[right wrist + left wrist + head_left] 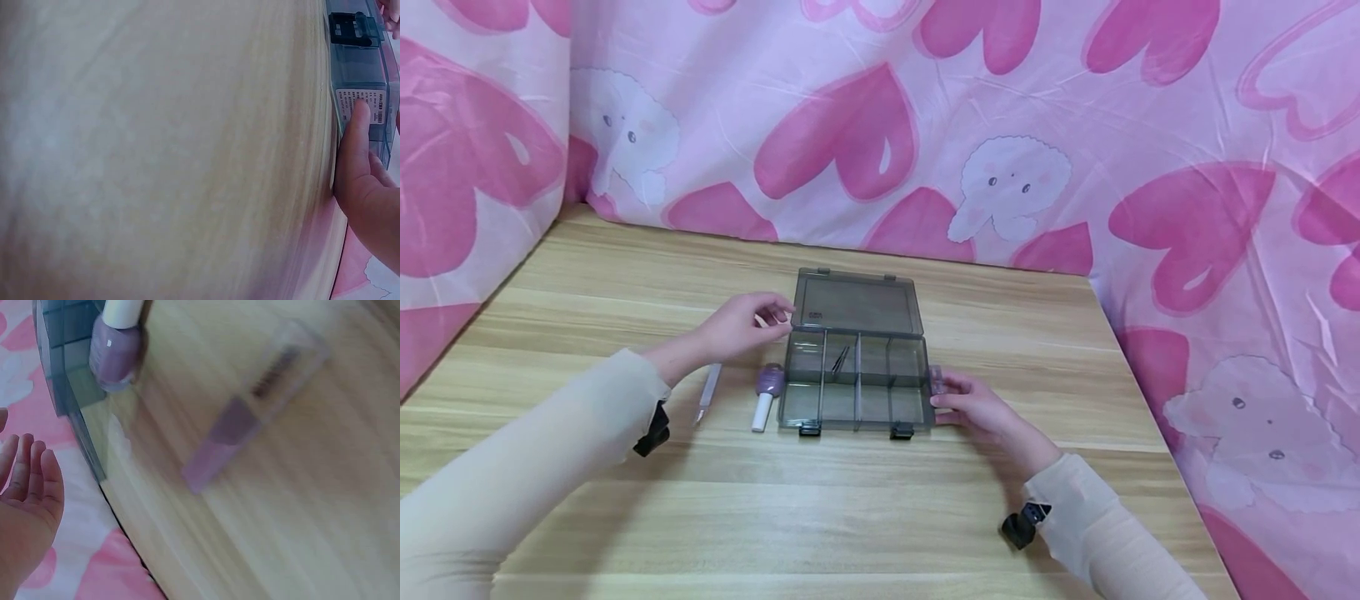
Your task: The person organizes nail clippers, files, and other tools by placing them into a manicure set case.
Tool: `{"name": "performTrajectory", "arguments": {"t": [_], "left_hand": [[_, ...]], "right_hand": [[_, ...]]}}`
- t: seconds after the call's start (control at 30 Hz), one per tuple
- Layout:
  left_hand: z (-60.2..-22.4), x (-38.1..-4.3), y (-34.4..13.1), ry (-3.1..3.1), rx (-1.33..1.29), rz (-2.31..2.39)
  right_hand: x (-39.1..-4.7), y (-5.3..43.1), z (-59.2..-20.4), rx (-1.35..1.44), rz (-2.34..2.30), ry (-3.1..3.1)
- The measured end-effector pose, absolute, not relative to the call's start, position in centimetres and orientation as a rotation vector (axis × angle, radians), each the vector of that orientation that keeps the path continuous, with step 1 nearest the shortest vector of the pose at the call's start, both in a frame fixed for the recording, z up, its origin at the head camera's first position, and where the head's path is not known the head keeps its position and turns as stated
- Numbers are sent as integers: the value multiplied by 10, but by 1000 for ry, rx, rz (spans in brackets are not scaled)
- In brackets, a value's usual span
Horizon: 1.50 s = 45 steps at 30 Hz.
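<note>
Pale wood [850,517] bears an open box [876,404] mid-frame, likely light, stiff and best taken by its side walls, the left hand [741,325] loose-fingered beside it, the right hand [977,408] thumbing its right end, clamped or not I can't tell.

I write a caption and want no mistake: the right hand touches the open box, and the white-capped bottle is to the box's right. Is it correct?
Not quite: the head view shows the white-capped bottle to the left of the open box. The right hand does touch the box.
</note>
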<state>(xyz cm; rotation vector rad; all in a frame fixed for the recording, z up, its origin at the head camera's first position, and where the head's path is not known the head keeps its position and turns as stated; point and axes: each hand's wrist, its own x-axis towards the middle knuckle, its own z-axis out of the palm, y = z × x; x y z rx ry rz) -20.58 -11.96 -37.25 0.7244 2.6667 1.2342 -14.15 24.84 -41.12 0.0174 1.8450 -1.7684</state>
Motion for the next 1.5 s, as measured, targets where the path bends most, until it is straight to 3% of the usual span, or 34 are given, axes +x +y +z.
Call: {"name": "performTrajectory", "arguments": {"t": [1.03, 1.5], "left_hand": [[-399, -162, -202, 2757, 394, 1037], [-410, -160, -196, 2699, 537, 964]], "right_hand": [[-141, 249, -413, -15, -1828, 1795], [-142, 249, -414, -5, -1817, 1797]]}}
